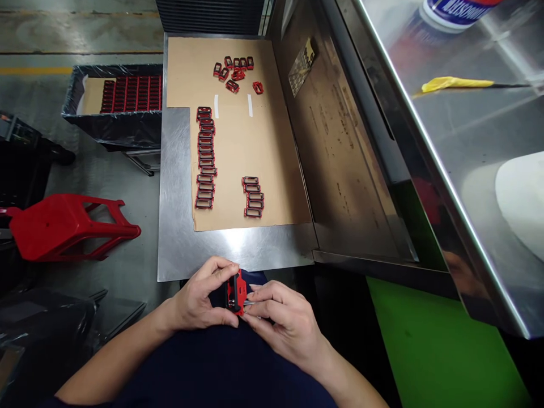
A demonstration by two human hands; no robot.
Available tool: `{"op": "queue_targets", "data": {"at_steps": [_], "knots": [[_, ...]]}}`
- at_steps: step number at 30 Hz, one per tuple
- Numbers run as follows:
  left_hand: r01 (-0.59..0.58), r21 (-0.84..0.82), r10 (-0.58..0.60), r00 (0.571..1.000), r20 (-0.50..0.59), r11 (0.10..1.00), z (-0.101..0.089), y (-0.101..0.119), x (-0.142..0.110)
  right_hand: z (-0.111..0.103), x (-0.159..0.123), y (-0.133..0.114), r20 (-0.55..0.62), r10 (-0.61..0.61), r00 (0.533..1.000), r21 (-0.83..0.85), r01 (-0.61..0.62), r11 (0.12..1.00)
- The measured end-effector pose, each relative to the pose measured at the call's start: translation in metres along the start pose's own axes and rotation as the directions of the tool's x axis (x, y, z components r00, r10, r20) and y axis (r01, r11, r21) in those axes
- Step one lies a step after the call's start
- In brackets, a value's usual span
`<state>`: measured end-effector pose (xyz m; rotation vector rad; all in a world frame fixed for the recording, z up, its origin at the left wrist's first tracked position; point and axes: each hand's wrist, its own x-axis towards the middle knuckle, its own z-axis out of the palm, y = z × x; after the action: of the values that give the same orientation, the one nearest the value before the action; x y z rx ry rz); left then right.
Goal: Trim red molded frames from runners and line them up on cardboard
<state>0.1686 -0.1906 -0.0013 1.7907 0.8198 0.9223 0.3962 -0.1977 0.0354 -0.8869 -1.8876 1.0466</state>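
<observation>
My left hand (209, 294) grips a red-and-black plastic frame part (239, 292) by its ends, thumb below and fingers above, just off the table's front edge. Pinched in my right hand (278, 314) is a thin silvery metal piece (249, 302), its end against the part's lower right side. Whether this is a tool or a small component I cannot tell. Ahead, on a cardboard sheet (229, 147), runs a long column of similar frames (206, 148). A shorter column of frames (254, 196) lies to its right, and a loose group of frames (232, 86) sits at the far end.
A black-lined bin (127, 127) with rows of red parts stands beyond the metal table's (176, 249) left edge. A red plastic stool (55, 226) is on the floor at left. To the right rise a metal panel (340, 141) and a shelf (476, 130) with a yellow-wrapped tool (459, 84).
</observation>
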Motion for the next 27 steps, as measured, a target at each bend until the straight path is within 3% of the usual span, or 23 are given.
{"op": "queue_targets", "data": {"at_steps": [9, 14, 17, 19, 21, 23, 25, 27], "knots": [[0.081, -0.005, -0.081, 0.997, -0.005, 0.997, 0.000, 0.000, -0.003, 0.001, 0.002, -0.001, 0.000, 0.016, 1.000, 0.061, -0.016, 0.998], [0.187, -0.106, -0.191, 0.981, -0.033, 0.977, 0.005, -0.001, -0.013, 0.000, -0.003, 0.000, -0.095, 0.079, 0.992, 0.110, -0.068, 0.992], [0.239, -0.138, -0.247, 0.968, -0.040, 0.961, 0.008, -0.003, -0.018, 0.001, -0.012, 0.016, -0.138, 0.188, 0.972, 0.102, -0.175, 0.979], [0.315, -0.099, -0.324, 0.942, -0.087, 0.944, 0.007, -0.015, -0.018, 0.003, -0.020, 0.043, -0.205, 0.303, 0.931, 0.025, -0.304, 0.952], [0.480, 0.002, -0.466, 0.853, -0.233, 0.877, 0.003, -0.040, -0.012, 0.006, -0.029, 0.085, -0.333, 0.393, 0.857, -0.069, -0.438, 0.896], [0.685, 0.128, -0.576, 0.685, -0.446, 0.717, -0.004, -0.075, 0.000, 0.007, -0.035, 0.133, -0.452, 0.407, 0.794, -0.121, -0.507, 0.854], [0.829, 0.232, -0.579, 0.529, -0.621, 0.509, -0.012, -0.112, 0.016, 0.004, -0.039, 0.177, -0.561, 0.382, 0.735, -0.173, -0.555, 0.814], [0.886, 0.304, -0.534, 0.455, -0.712, 0.350, -0.018, -0.143, 0.031, -0.001, -0.042, 0.209, -0.634, 0.347, 0.691, -0.218, -0.591, 0.777]]}}
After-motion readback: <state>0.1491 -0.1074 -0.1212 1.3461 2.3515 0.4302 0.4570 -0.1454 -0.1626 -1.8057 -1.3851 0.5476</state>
